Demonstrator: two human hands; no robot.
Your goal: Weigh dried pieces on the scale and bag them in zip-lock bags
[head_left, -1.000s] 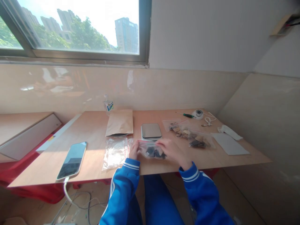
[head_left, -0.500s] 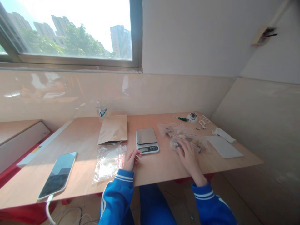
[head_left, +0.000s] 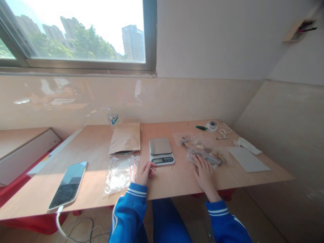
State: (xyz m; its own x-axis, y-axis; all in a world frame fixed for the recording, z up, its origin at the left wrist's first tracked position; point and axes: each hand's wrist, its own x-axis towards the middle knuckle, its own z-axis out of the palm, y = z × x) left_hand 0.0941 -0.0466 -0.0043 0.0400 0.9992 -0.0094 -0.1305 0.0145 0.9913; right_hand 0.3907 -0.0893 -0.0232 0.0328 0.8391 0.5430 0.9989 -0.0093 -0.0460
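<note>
A white kitchen scale with a steel top and a small display sits in the middle of the table. By its front left corner rests my left hand, fingers loosely bent and holding nothing. My right hand lies with its fingers stretched out over the near edge of a clear zip bag of dark small pieces. Behind that bag are more zip bags with brownish contents, too small to name. Left of the scale lie clear plastic zip bags and a brown kraft paper pouch.
A phone with a white cable lies at the left. At the back stand a clear bottle and a white dome camera, beside a green-handled screwdriver. A white sheet lies at the right, near a white wrapped item.
My right hand has come down slightly toward me and flattened, uncovering more of the zip bag. My left hand stays by the scale. The whole view has shifted a little.
</note>
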